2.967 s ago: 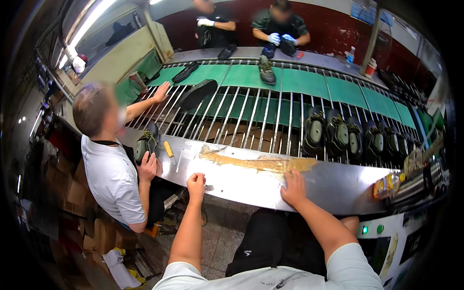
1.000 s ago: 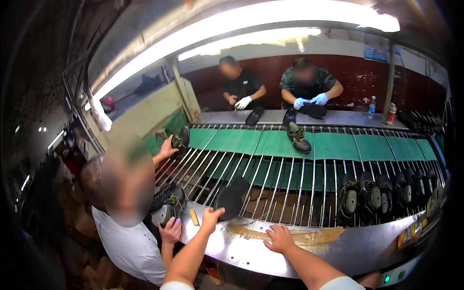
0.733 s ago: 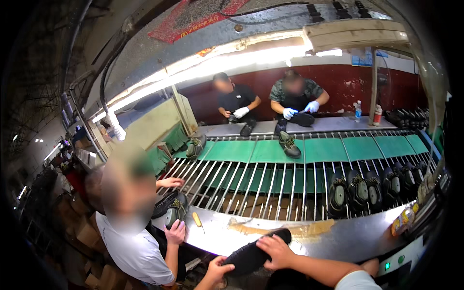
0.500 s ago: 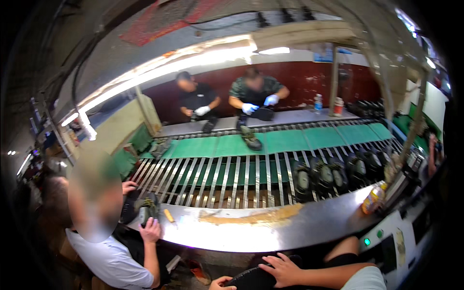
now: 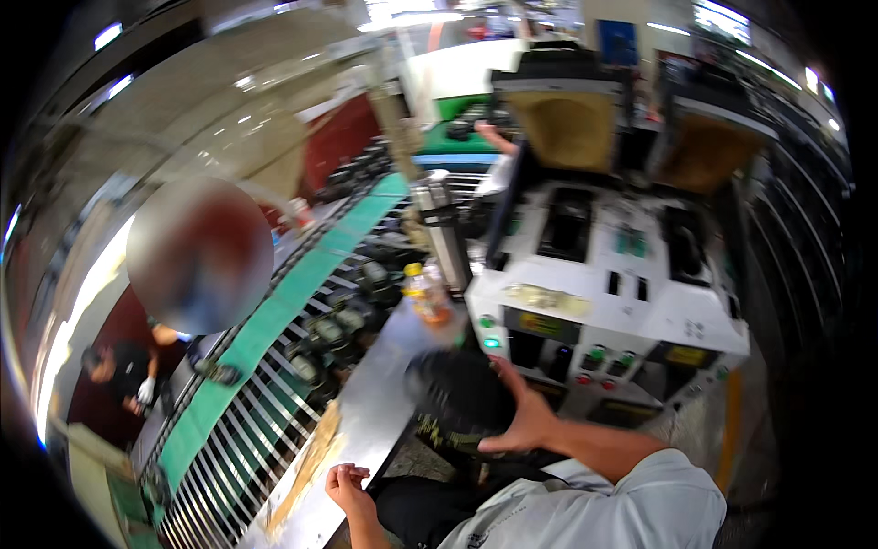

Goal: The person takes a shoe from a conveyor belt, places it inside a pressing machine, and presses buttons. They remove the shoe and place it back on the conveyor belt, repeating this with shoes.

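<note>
A black shoe (image 5: 457, 389), smeared by motion, is raised beside the metal bench's right end. Its dark sole shows on top, with yellow-green laces along the lower side. My right hand (image 5: 526, 416) grips it from the right, thumb and fingers spread around it. Apart from the shoe, my left hand (image 5: 347, 485) hovers over the bench's near edge, fingers loosely curled and nothing visible in them.
A white machine (image 5: 604, 302) with raised padded lids and lit buttons stands ahead right. The metal bench (image 5: 370, 384) holds a yellow-capped bottle (image 5: 423, 297). Beyond it run a roller rack with several dark shoes (image 5: 334, 334) and a green conveyor belt (image 5: 247, 348). Co-workers are across the belt.
The view has swung right toward the white machine. The shoe has come up from my lap in my right hand; my left hand has let go of it.
</note>
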The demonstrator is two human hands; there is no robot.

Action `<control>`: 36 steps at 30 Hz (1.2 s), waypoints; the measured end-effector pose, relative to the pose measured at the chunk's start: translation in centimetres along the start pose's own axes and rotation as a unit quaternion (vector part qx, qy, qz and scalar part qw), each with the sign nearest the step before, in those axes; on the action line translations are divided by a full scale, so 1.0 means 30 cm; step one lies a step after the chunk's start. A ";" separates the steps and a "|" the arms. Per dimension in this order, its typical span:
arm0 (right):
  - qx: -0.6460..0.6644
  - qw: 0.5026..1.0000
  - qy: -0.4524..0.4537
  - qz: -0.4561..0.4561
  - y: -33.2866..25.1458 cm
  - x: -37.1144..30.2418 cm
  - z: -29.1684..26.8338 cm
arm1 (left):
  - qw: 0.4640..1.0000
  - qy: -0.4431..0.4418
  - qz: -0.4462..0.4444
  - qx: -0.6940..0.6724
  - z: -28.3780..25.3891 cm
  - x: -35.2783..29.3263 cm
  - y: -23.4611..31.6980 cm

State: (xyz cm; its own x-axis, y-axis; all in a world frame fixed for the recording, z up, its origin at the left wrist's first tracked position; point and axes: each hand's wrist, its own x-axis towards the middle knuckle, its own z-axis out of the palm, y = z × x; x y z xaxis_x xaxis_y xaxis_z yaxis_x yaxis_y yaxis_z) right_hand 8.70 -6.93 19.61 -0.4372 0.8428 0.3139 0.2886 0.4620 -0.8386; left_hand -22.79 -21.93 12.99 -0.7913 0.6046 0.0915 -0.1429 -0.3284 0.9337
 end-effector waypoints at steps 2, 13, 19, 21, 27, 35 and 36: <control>0.076 0.987 0.084 0.110 0.109 -0.035 -0.224 | 0.997 -0.032 -0.040 0.065 0.062 0.033 -0.162; -0.119 0.817 0.551 0.125 0.536 -0.037 -1.309 | 0.782 -0.197 -0.096 0.583 -0.072 -0.078 -0.617; -0.307 0.739 0.450 0.397 0.653 0.179 -1.704 | 0.788 -0.198 -0.153 0.563 -0.037 -0.050 -0.715; -0.308 0.734 0.391 0.462 0.710 0.247 -1.738 | 0.831 -0.171 -0.164 0.503 -0.046 -0.067 -0.794; -0.345 0.679 0.249 0.599 0.932 0.322 -1.694 | 0.856 -0.149 -0.301 0.393 0.120 -0.071 -0.817; -0.346 0.666 0.231 0.619 0.915 0.312 -1.682 | 0.871 -0.230 -0.282 0.330 0.471 -0.160 -0.828; -0.341 0.674 0.232 0.613 0.909 0.306 -1.682 | 0.866 -0.260 -0.251 0.347 0.511 -0.171 -0.854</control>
State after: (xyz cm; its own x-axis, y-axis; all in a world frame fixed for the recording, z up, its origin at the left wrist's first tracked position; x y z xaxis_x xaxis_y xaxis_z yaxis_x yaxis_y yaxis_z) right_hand 55.56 27.33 22.10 0.7540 0.6286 -0.1907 0.5840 -0.7744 -0.2436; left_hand -5.96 -5.49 -6.09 -0.3322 0.8493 -0.4102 0.1433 0.4753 0.8681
